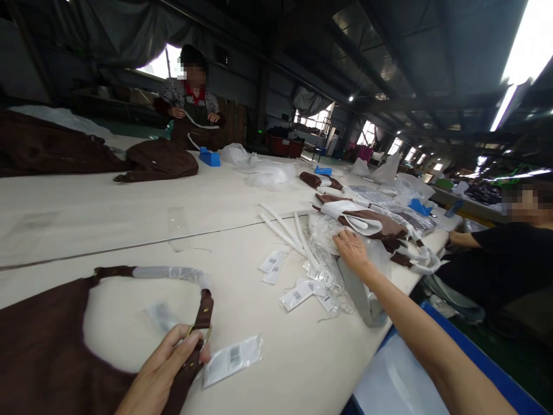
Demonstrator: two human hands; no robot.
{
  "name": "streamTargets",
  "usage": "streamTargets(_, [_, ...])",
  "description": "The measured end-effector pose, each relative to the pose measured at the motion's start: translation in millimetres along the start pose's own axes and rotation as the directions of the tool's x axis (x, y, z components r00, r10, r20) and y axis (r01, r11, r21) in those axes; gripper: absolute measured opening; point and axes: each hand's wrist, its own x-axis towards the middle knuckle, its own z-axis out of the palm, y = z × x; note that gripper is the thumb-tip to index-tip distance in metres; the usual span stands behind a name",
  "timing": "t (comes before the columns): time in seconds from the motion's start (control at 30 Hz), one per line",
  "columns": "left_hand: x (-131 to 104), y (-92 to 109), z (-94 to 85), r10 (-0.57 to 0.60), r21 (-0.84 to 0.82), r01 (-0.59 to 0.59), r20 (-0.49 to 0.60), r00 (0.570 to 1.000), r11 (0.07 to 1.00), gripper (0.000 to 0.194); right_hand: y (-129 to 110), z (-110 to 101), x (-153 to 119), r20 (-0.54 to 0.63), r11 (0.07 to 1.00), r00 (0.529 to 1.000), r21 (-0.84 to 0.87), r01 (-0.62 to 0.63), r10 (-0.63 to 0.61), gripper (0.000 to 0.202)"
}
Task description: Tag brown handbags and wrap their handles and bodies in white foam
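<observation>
My left hand (166,369) pinches the strap of a brown bag (47,346) by its metal ring, at the lower left. The bag's handle (168,274) is wrapped in white plastic and curves above that hand. Beside my fingertips lies a barcode tag in a clear sleeve (233,360). My right hand (351,249) reaches to the pile of clear plastic bags (324,236) at the table's right side, its fingers bent on the plastic. Whether it grips any of it is hard to make out. White foam strips (283,233) and several tags (298,294) lie left of that hand.
More brown bags (164,158) lie at the back left of the white table (129,213); others (380,222) lie at the right. Blue tape dispensers (209,157) stand farther back. One person stands across the table, another at the right. A blue-edged bin (401,374) is below the table's edge.
</observation>
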Motion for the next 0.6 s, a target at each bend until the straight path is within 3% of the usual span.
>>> streamTargets(0.2, [-7.2,12.5,6.6,-0.049,-0.102,0.046,-0.025,0.998,0.994,0.050,14.4,-17.0,10.3,0.110,0.995,0.991,-0.042,0.086,-0.081,0.028])
streamTargets(0.3, [-7.2,15.0,6.0,-0.033,-0.104,0.033,0.005,0.999,0.994,0.053,11.7,-21.5,19.7,0.151,0.998,0.987,-0.035,0.056,-0.050,0.023])
streamTargets(0.6, [-3.7,0.7,-1.1,-0.035,-0.112,0.039,0.044,0.998,0.993,0.058,-27.8,4.1,57.1,0.061,1.000,0.998,0.026,-0.006,0.004,0.028])
